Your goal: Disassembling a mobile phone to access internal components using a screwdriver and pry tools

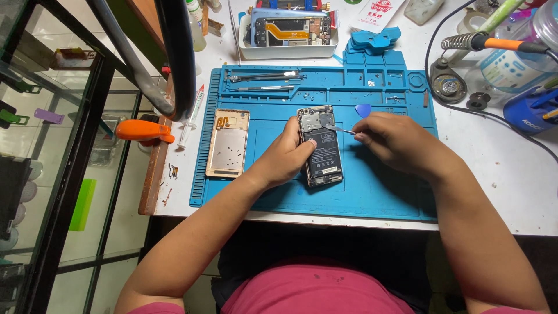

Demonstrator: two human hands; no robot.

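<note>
Left hand (pixel 289 152) pinching the open phone (pixel 319 146) flat, right hand (pixel 390 141) pinching tweezers (pixel 339 129) at its top: 1 slip could gouge the battery (pixel 323 158).

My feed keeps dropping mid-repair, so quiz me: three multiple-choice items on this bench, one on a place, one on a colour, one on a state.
1. Where does the removed gold back cover lie?
A. left of the opened phone, on the mat
B. in the white tray
C. off the mat, by the soldering iron

2. What colour is the work mat?
A. grey
B. blue
C. green

3. What is the right hand doing?
A. resting empty
B. gripping the orange handle
C. holding a thin metal tool to the phone

Answers: 1 A, the cover sits on the mat's left part. 2 B, the mat is blue throughout. 3 C, the tool's tip reaches the phone's upper right edge while the left hand steadies the phone.
</note>
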